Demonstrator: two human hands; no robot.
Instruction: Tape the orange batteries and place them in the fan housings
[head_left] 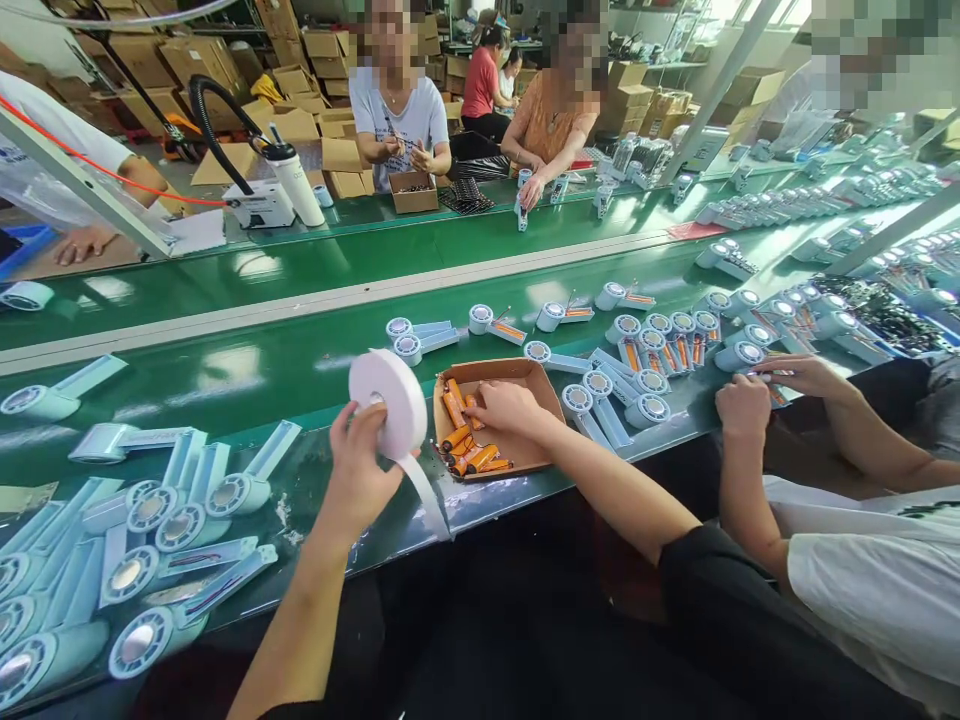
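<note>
My left hand (358, 475) is closed round a roll of white tape (401, 395), held upright above the bench edge. A loose strip of tape (427, 497) hangs from the roll's underside. My right hand (510, 408) reaches into a shallow cardboard box (534, 376), its fingertips closed on one orange battery (472, 405). Several more orange batteries (461, 455) with dark wires lie in the left part of that box. The battery under my fingers is partly hidden.
Light-blue fan bodies with handles (184, 525) crowd the bench at left. More fan bodies (656, 350), some with orange batteries, lie at right. A co-worker's hands (750, 400) work close by on the right. Across the green conveyor (322, 260) sit other people.
</note>
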